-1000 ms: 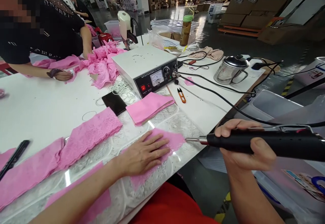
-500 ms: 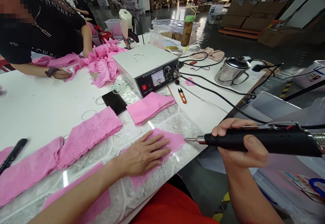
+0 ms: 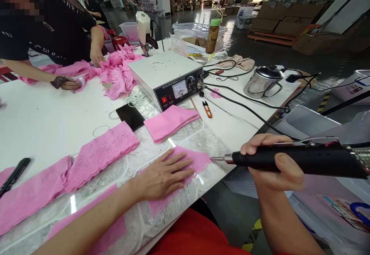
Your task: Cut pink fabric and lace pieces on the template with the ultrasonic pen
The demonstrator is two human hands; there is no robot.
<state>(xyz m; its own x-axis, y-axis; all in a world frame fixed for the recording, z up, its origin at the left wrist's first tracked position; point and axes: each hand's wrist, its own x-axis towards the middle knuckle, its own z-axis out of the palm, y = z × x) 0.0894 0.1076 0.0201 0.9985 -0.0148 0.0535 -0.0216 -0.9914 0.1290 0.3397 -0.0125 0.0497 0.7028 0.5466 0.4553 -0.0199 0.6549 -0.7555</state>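
Note:
My left hand [image 3: 167,174] lies flat, fingers stretched out, on a pink lace fabric piece [image 3: 199,158] near the table's front edge. In my right hand [image 3: 277,166] is a black handheld ultrasonic welding tool [image 3: 306,160], its thin metal tip pointing left at the right corner of that piece. Whether the tip touches the fabric or sits just beside it, I cannot tell. Beneath my left forearm another pink piece [image 3: 106,232] is partly covered. A folded stack of pink fabric [image 3: 170,122] lies just beyond my left hand, and layered pink lace strips [image 3: 101,156] lie to the left.
A white control box [image 3: 167,77] with a dial stands behind the stack, its black cable running right. Orange-handled thread snips [image 3: 207,109], a phone [image 3: 130,116], a metal mug [image 3: 264,81] and a bottle [image 3: 213,36] are on the table. A co-worker [image 3: 58,35] handles pink fabric across it.
Both my hands and the tool stay almost where they were. Across the table, the co-worker's body and one hand have shifted slightly.

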